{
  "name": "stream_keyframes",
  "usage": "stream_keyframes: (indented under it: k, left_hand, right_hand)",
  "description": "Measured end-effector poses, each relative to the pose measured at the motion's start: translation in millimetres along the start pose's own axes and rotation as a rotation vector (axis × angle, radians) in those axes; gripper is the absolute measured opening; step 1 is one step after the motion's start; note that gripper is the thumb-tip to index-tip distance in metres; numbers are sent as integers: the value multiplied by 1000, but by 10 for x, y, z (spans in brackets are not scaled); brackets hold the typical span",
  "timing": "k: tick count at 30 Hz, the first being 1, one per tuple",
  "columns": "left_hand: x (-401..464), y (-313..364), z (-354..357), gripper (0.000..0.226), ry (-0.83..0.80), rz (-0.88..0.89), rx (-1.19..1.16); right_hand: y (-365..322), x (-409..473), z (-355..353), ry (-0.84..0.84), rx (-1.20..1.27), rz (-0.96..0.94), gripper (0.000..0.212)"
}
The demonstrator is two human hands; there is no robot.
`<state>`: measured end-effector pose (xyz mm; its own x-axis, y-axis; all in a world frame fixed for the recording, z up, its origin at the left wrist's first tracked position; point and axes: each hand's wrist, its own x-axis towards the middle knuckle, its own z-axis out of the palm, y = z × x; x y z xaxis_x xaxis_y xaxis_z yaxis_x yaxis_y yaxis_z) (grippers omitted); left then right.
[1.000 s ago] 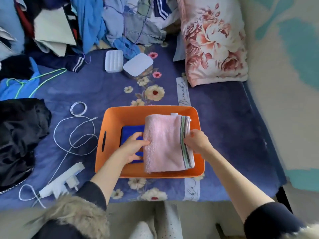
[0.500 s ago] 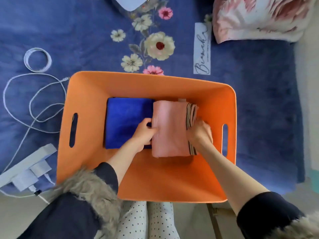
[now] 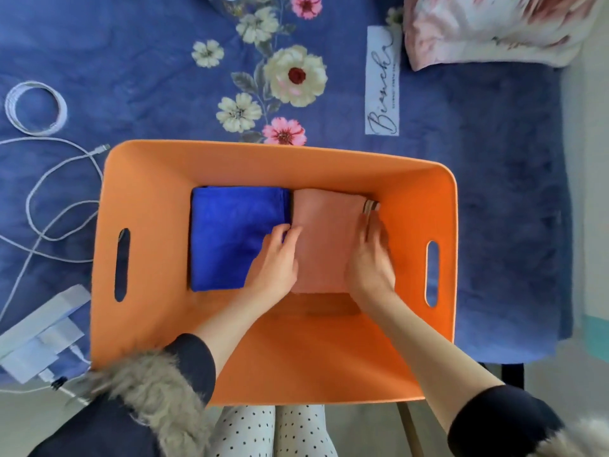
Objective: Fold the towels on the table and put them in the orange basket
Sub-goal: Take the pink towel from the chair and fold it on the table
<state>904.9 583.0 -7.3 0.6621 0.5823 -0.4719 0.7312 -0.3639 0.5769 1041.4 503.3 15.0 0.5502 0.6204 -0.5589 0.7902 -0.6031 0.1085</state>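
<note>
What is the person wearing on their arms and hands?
Both hands, left hand and right hand, are bare, with no gloves. The forearms are uncovered; dark sleeves are pushed up, and shaggy tan fur trim edges the garment.

Both hands press the folded pink towel beside the blue towel inside the orange basket

left hand: fingers flat, reaching forward | right hand: same
</note>
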Motion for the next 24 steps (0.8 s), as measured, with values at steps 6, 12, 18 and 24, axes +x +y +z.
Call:
stream_keyframes:
  k: [6, 12, 18, 24]
  left_hand:
    - [227, -121, 29, 108, -208, 303, 604]
    - [402, -315, 123, 120, -203, 241, 667]
    - [448, -253, 218, 118, -234, 160, 681]
    - [349, -31, -41, 103, -353, 124, 578]
  right_hand:
    - [115, 136, 74, -126, -242, -166, 76]
    - [147, 469, 112, -194, -414, -187, 115]
    - [97, 575, 182, -241, -390, -178, 108]
    - [119, 285, 18, -238, -146, -190, 73]
